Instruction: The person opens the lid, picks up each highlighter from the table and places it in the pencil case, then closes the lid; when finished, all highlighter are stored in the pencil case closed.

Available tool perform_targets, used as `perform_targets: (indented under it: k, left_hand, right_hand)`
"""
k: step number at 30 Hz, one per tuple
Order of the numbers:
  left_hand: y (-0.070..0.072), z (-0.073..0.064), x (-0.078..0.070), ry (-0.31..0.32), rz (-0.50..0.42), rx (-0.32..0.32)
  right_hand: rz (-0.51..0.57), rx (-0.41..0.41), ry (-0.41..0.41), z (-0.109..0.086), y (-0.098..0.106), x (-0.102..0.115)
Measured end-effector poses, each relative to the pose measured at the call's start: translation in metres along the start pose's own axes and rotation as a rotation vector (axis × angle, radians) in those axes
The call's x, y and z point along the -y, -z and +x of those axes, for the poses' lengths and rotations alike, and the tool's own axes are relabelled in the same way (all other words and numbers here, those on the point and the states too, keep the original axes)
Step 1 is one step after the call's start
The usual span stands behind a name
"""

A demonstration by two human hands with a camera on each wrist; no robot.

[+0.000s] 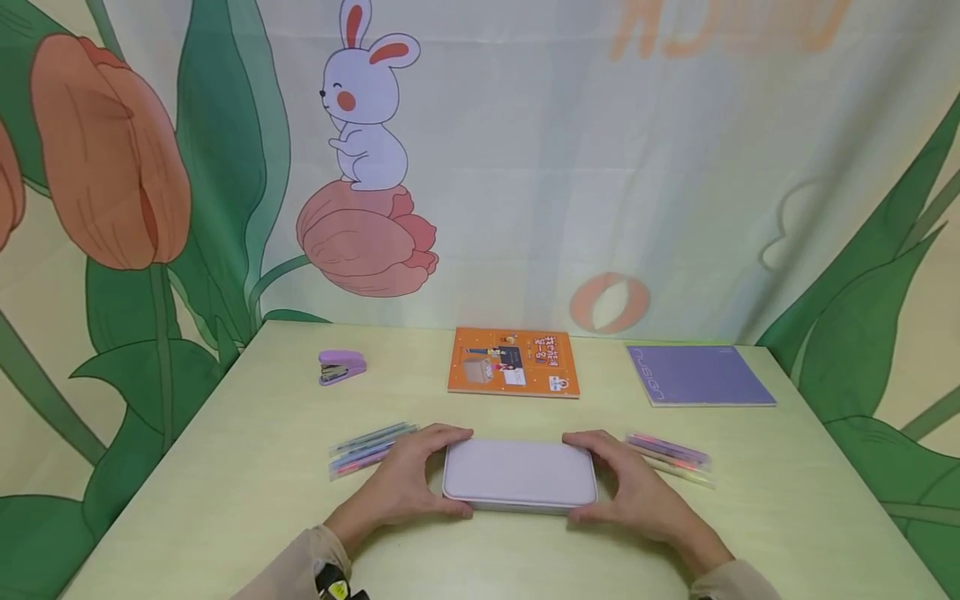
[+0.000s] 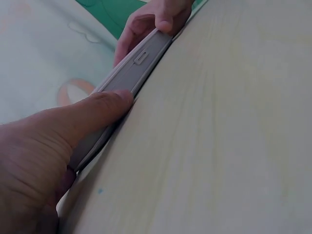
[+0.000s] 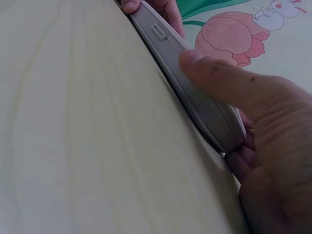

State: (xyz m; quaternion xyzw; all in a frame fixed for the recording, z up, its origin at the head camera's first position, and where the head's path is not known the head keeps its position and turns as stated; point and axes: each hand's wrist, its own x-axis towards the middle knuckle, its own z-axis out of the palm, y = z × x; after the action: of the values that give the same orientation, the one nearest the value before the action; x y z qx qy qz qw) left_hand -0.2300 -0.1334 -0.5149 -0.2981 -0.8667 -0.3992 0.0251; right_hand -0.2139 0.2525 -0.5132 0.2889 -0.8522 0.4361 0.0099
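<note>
A pale lilac, rounded rectangular pencil case [image 1: 520, 473] lies near the front middle of the table, its lid down. My left hand [image 1: 408, 479] grips its left end, thumb along the near side and fingers round the far side. At the other end my right hand [image 1: 633, 492] holds it the same way. In the left wrist view, the grey near side of the pencil case [image 2: 122, 73] carries a small rectangular tab, and the thumb presses there. The right wrist view shows the thumb of the right hand [image 3: 278, 112] against that same side.
Packs of coloured pens lie beyond each hand, one left [image 1: 367, 450] and one right [image 1: 671, 458]. Farther back are a purple stapler [image 1: 341, 367], an orange book [image 1: 513, 362] and a purple notebook [image 1: 701, 375]. A printed curtain [image 1: 510, 167] hangs behind the table [image 1: 247, 467].
</note>
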Motion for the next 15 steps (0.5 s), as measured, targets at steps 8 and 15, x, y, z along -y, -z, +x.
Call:
perform_targets:
  k: [8,15]
  left_hand:
    - [-0.0017,-0.0001,-0.0025,0.039,-0.039,-0.001]
    - [-0.0014,-0.0001,-0.0040,0.055,-0.045,-0.008]
  right_hand:
    - [-0.066,-0.036,-0.089,0.0012,-0.0018,0.0034]
    - [-0.024,-0.059,-0.175,0.0044,-0.0023,0.0065]
